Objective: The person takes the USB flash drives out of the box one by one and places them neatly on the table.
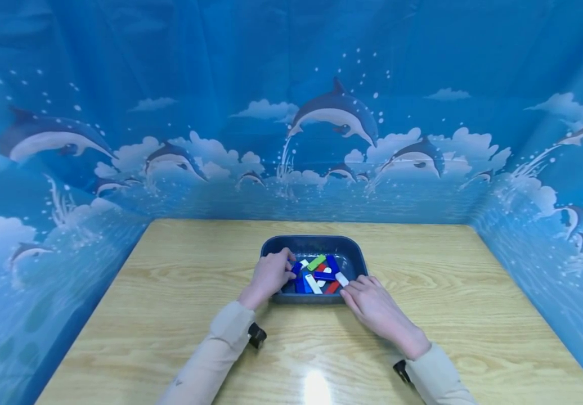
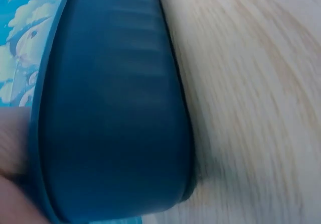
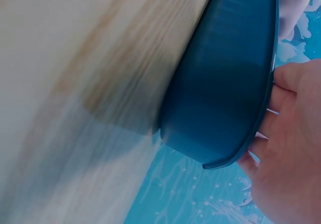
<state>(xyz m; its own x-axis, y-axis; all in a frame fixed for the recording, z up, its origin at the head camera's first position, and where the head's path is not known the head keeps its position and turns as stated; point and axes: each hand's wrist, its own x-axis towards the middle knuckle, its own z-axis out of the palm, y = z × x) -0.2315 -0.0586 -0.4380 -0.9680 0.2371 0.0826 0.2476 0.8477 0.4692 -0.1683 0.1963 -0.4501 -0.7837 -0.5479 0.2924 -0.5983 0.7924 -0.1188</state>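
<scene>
A dark blue plastic tray [image 1: 357,254] holds several small plastic bars in blue, white, red and green. In the head view my left hand [image 1: 271,273] reaches over the left rim, pinching a dark blue bar [image 1: 296,268] between thumb and fingers. My right hand [image 1: 375,306] reaches in over the near right corner and grips one end of a white bar [image 1: 341,279]. A green bar [image 1: 316,262] lies among the others. The left wrist view shows the outer tray wall [image 2: 115,103]; in the right wrist view the rim hides the fingertips of the right hand [image 3: 293,138].
The tray stands on a wood-grain table [image 1: 195,264]. Behind and at both sides hangs a blue curtain [image 1: 220,67] printed with dolphins and clouds. Each forearm wears a light sleeve with a small black device at the wrist.
</scene>
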